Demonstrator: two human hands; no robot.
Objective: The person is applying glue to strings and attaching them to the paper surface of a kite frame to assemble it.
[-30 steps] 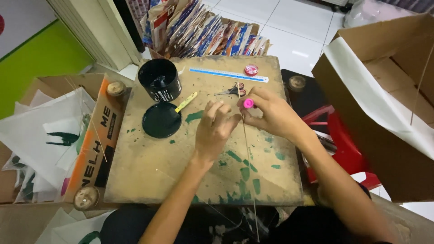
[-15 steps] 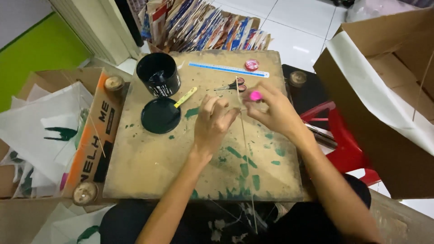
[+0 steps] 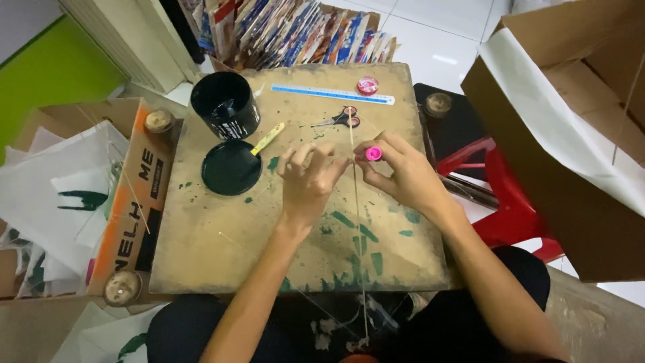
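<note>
A thin bamboo stick [image 3: 358, 228] lies lengthwise across a paint-stained wooden board [image 3: 222, 255], running from near the scissors down past the board's near edge. My left hand [image 3: 310, 176] pinches the stick near its upper part with the fingers spread over it. My right hand [image 3: 403, 171] holds a small pink spool [image 3: 373, 154] right beside the stick, close to my left fingertips. A fine thread seems to run between spool and stick, too thin to be sure.
A black tin [image 3: 225, 104] and its paint-filled lid [image 3: 231, 167] with a yellow-handled brush [image 3: 267, 138] sit at the board's left. Scissors [image 3: 342, 119], a blue ruler [image 3: 332, 93] and a pink round thing [image 3: 367, 85] lie at the far edge. A cardboard box [image 3: 571, 141] and red stool [image 3: 497, 195] stand right.
Both hands have shifted slightly down the stick toward me, staying together on it. The pink spool remains in my right hand.
</note>
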